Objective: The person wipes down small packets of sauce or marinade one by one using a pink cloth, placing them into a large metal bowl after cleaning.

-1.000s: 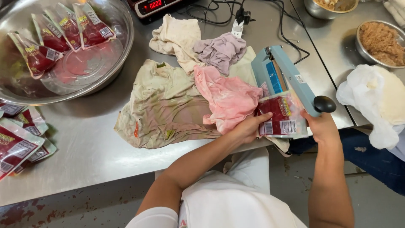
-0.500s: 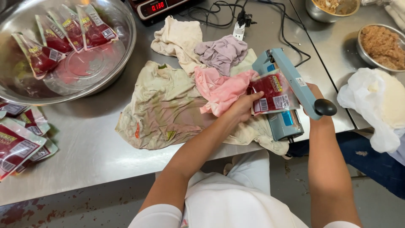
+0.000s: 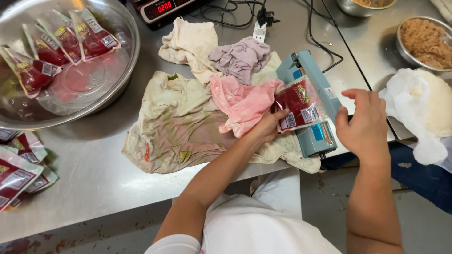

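A clear pouch of dark red filling (image 3: 294, 104) lies across the jaw of a blue heat sealer (image 3: 306, 75) at the steel table's front edge. My left hand (image 3: 264, 128) grips the pouch's lower left corner and rests on a pink cloth (image 3: 240, 101). At the near end of the sealer my right hand (image 3: 363, 123) is cupped over the arm, hiding its black knob. The sealer's arm lies low over the pouch.
A big steel bowl (image 3: 120, 82) with several filled pouches sits at the far left; more pouches (image 3: 19, 162) lie at the left edge. Stained cloths (image 3: 179, 122) cover the middle. A scale (image 3: 162, 7), cables, a bowl of brown mince (image 3: 426, 40) and a white bag (image 3: 423, 108) are nearby.
My left hand has carried the pouch up from the table's edge onto the sealer's jaw. My right hand has moved onto the black knob and now covers it.
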